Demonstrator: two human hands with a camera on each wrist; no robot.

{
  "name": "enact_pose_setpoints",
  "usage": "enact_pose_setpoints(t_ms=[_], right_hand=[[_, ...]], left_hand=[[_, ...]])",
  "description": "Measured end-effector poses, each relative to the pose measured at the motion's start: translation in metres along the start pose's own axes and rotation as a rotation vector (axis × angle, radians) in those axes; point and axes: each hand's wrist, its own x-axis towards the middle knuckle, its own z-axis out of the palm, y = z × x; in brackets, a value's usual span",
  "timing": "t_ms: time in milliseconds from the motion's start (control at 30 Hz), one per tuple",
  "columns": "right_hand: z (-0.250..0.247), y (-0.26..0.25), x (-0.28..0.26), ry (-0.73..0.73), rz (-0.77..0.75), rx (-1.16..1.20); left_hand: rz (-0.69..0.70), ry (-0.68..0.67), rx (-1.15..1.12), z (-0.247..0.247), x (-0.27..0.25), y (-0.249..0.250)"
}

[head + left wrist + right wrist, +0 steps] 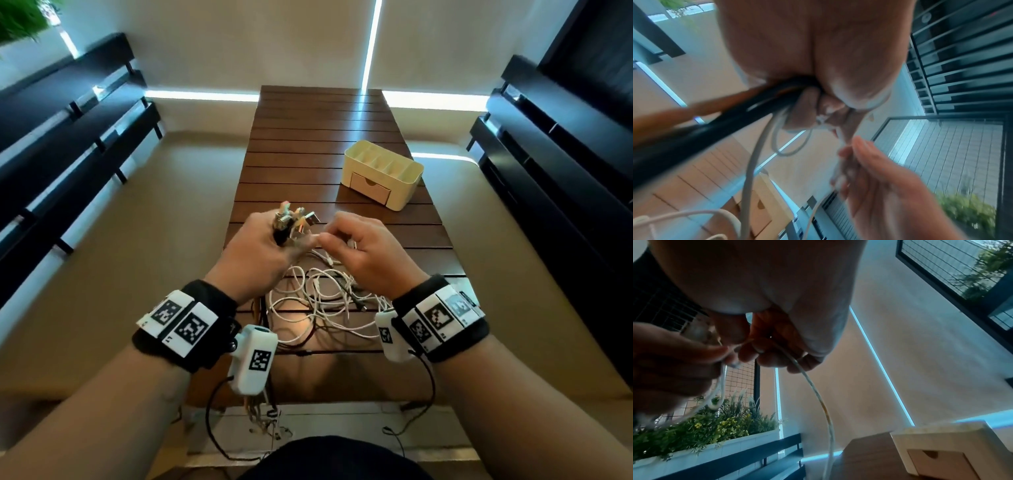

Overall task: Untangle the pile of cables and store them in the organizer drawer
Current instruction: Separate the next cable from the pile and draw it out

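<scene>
- Head view: slatted wooden counter (308, 137) is running away between dark benches (68, 137), over beige floor.
- Left hand (267, 250) is gripping cable plugs (291, 221); right hand (366, 250) is pinching a white cable (818, 395).
- Cable pile (318, 305) is lying near; organizer (383, 173) is sitting far right, drawer (370, 190) closed.

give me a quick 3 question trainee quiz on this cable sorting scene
1. True or false: the drawer of the cream organizer is closed.
2. What does the left hand grip?
   A. a bundle of cable ends with their plugs sticking up
   B. the organizer
   C. nothing
3. Fill in: the right hand pinches a thin ____ cable.

Key
1. True. The drawer front sits flush in the organizer, which stands on the wooden table beyond the hands.
2. A. The plugs stick up above the fist, while the loose cable pile lies on the table below.
3. white
</scene>
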Motion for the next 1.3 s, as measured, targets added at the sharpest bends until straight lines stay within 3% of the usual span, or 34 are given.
enact_pose_setpoints(t_ms=[167, 233, 300, 433, 567, 800, 867, 967, 1033, 1100, 1200, 1300], right_hand=[[0.018, 0.035, -0.023, -0.200, 0.329, -0.027], [0.020, 0.047, -0.031, -0.185, 0.486, 0.030], [0.015, 0.048, -0.031, -0.098, 0.579, 0.160], [0.007, 0.034, -0.012, 0.000, 0.479, 0.374], [0.023, 0.006, 0.007, -0.065, 0.376, 0.534], [0.039, 0.005, 0.008, -0.107, 0.508, 0.591], [0.035, 0.008, 0.004, -0.121, 0.521, 0.612], [0.017, 0.009, 0.005, -0.022, 0.559, 0.695], [0.003, 0.009, 0.008, 0.046, 0.539, 0.612], [-0.008, 0.010, 0.012, 0.073, 0.494, 0.385], [-0.009, 0.007, 0.015, 0.020, 0.365, 0.058], [0.001, -0.004, 0.014, -0.043, 0.230, -0.001]], left_hand=[[0.057, 0.283, 0.042, -0.023, 0.001, 0.015], [0.044, 0.403, 0.004, -0.035, 0.001, 0.017], [-0.012, 0.432, -0.023, -0.042, 0.000, 0.012], [-0.084, 0.350, -0.073, -0.034, -0.004, 0.000], [-0.057, 0.323, -0.143, -0.025, -0.003, 0.005], [-0.119, 0.312, -0.352, -0.028, -0.007, -0.002], [-0.173, 0.326, -0.326, -0.031, -0.010, -0.012], [-0.299, 0.269, -0.176, -0.037, -0.015, -0.027], [-0.330, 0.251, -0.085, -0.039, -0.020, -0.030], [-0.293, 0.296, -0.036, -0.036, -0.022, -0.025], [-0.174, 0.340, -0.066, -0.027, -0.020, -0.006], [-0.101, 0.248, -0.039, -0.015, -0.015, 0.009]])
